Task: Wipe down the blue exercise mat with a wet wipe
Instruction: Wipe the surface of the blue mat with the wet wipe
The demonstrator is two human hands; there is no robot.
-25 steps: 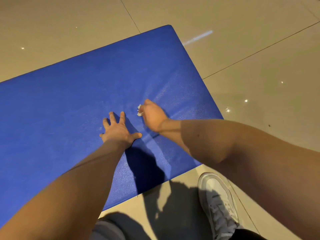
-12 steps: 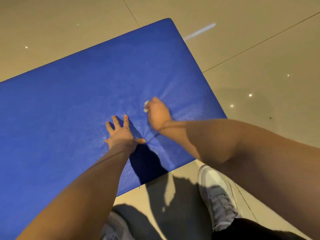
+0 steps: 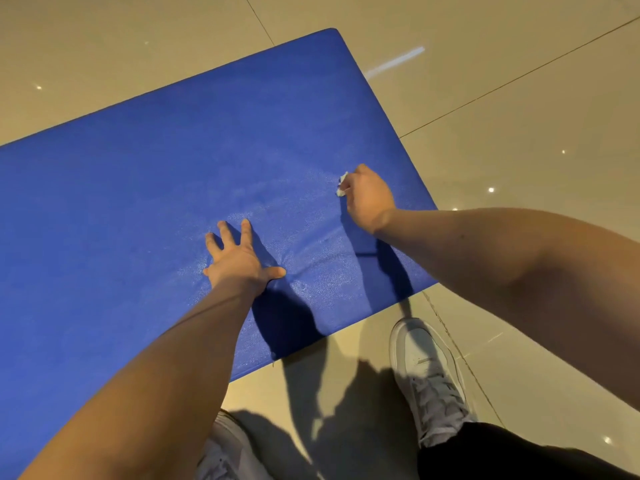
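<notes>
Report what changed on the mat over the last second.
The right hand, gripping the wet wipe, slid rightward across the blue mat toward its short edge, away from the left hand. The left hand stayed pressed flat on it; the wipe stayed gripped.

left hand (image 3: pixel 239 259) flat on mat (image 3: pixel 138 188), right hand (image 3: pixel 367 199) gripping wipe (image 3: pixel 342 184)

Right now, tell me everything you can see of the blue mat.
The mat is a blue rectangle with a rounded far corner and a finely grained, padded-looking surface. It lies flat on the tiled floor, running out of view at the left. Shallow creases and a pale sheen show near the hands. The left hand presses flat on it, and the right hand holds a white wipe against it.
</notes>
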